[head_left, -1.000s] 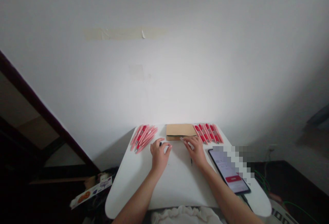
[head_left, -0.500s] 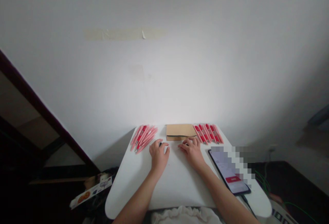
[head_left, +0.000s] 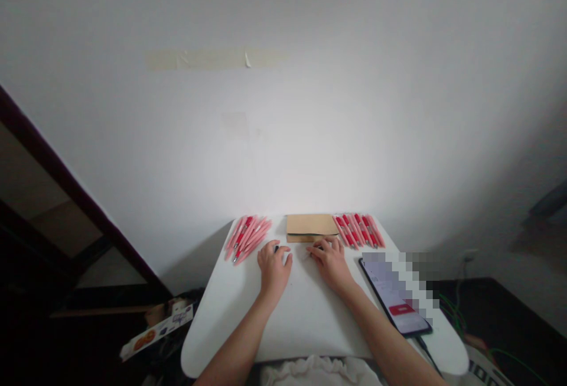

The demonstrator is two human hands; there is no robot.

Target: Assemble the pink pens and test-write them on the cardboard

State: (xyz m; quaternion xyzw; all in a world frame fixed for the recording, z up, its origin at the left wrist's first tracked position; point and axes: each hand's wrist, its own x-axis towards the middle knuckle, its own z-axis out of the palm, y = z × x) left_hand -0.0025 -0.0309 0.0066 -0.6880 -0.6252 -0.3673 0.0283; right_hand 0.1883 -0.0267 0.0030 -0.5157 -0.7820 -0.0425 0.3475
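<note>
My left hand (head_left: 275,265) rests over the white table (head_left: 305,321), its fingers curled round a small black piece (head_left: 277,249) that is mostly hidden. Facing it, my right hand (head_left: 332,260) has thumb and fingers pinched together. A dark tip (head_left: 320,247) shows between those fingers, and a thin, pale, see-through piece (head_left: 305,253) sticks out to their left; its kind is too small to make out. Beyond my left hand lies a loose pile of pink and red pens (head_left: 248,238). Just past my right fingers is a brown cardboard box (head_left: 311,224).
More pink and red pens (head_left: 359,230) lie in a row at the back right. A phone (head_left: 394,300) with a cable lies by the right edge. The table's back edge meets a white wall (head_left: 310,138).
My right fingers have shifted slightly, and the pale see-through piece beside them shows more clearly. My left hand has hardly moved.
</note>
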